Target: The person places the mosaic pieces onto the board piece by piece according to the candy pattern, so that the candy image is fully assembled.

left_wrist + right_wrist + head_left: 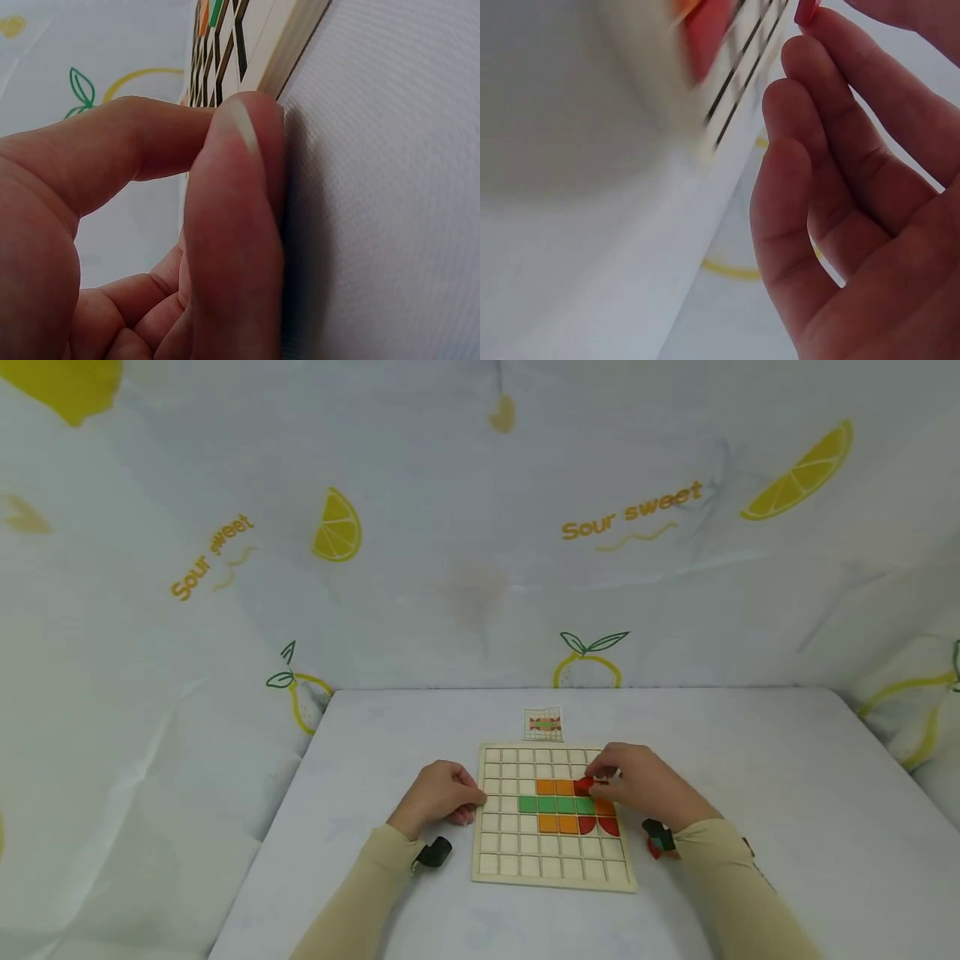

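Note:
A pale wooden grid board (529,866) lies on the table, with green, orange and red pieces in several of its cells. My left hand (442,792) is at the board's left edge, its thumb and index finger pinching there; in the left wrist view the thumb (232,225) covers the contact. Over the board's right part, my right hand (637,782) pinches a small red piece (582,787) between thumb and index finger. The piece's lower end shows at the top of the right wrist view, and the other fingers (784,217) are bent loosely.
Behind the board lies a small pattern card (543,724) with a coloured design on a grid. Loose red pieces (654,848) lie right of the board, partly hidden by the right wrist's camera. A white cloth with lemon prints (480,527) hangs behind the table.

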A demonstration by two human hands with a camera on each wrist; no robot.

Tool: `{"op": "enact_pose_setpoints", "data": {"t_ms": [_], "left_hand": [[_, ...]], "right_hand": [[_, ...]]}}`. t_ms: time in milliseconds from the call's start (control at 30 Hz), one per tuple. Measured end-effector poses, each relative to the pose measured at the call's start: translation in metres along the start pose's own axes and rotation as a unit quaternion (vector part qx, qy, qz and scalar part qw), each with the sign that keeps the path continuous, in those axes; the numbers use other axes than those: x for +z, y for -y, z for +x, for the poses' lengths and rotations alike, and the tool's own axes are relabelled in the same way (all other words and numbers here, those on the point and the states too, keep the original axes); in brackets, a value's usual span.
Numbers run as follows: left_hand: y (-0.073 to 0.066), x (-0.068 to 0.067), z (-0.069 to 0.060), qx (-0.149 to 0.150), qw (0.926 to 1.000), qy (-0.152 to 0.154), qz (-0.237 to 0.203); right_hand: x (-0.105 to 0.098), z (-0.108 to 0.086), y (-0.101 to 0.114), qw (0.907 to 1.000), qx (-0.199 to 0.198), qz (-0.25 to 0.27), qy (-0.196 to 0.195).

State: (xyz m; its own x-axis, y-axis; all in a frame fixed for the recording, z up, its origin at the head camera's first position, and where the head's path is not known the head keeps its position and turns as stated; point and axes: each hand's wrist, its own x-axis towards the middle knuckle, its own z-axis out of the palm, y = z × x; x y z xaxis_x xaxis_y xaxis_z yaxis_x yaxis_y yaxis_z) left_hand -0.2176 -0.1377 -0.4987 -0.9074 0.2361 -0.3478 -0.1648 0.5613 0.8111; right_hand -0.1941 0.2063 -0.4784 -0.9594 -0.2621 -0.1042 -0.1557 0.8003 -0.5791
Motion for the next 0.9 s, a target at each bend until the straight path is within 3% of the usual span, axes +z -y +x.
{"op": "enact_pose_setpoints", "data": {"t_ms": [167,367,900], "left_hand": [[-0.001,-0.001,-0.001,-0.001,1.0000,-0.004,-0.006],[-0.001,0.000,-0.001,-0.004,0.9999,-0.007,-0.008],[0.000,0.001,0.001,-0.002,0.9999,-0.013,0.001]], "right_hand": [[0.015,0.021,0.025,0.9992,-0.034,0.019,0.006],[0.031,0.034,0.046,0.9990,-0.041,0.015,0.009],[0.043,0.042,0.054,0.9970,-0.073,-0.026,-0.002]]}}
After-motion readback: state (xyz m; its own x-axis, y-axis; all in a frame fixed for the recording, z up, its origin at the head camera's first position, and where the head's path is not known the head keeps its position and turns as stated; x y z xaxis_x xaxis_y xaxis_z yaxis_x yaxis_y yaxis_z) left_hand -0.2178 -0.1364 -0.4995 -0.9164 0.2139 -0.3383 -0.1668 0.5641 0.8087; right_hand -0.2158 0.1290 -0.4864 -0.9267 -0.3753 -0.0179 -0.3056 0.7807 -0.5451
